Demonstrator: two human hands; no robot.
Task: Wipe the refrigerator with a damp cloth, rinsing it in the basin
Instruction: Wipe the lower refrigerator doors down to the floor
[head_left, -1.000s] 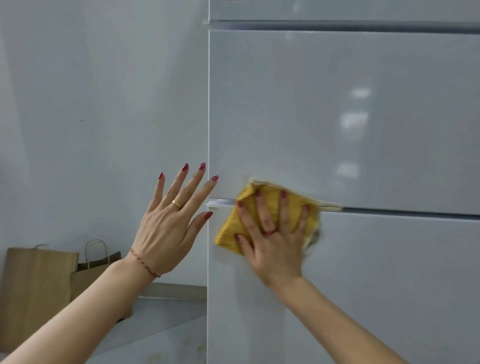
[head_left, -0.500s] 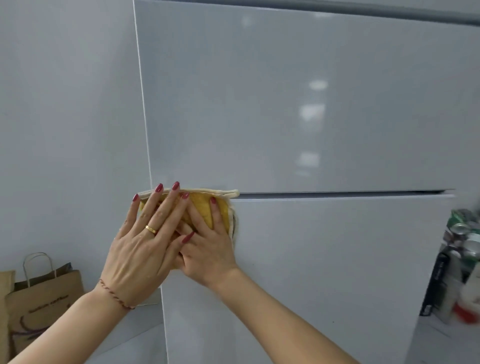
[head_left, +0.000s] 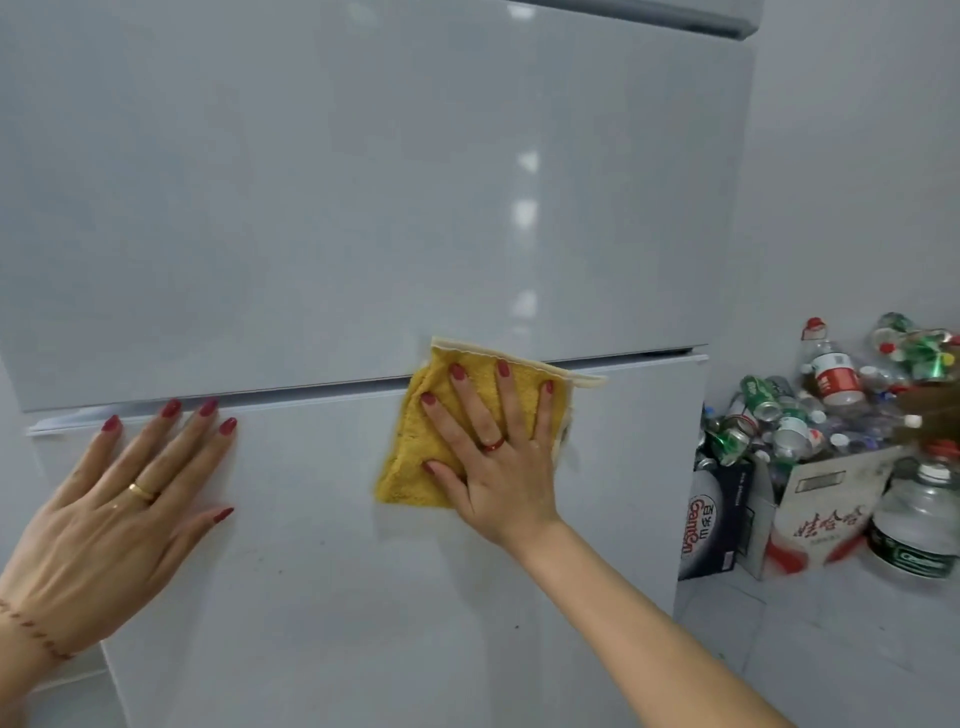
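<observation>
My left hand (head_left: 111, 512) lay spread flat against the lower refrigerator (head_left: 322, 597) door. My right hand (head_left: 496, 457), fingers spread, pressed the yellow cloth (head_left: 415, 457) across the seam between the doors. Risk: uneven palm pressure could let the cloth slip down. A box of bottles (head_left: 810, 441) stood at right.

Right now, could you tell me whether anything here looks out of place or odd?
Only the cardboard box right of the refrigerator: it is heaped past its rim with empty bottles and cans. The yellow cloth lies flat under the right hand, straddling the door gap.
</observation>
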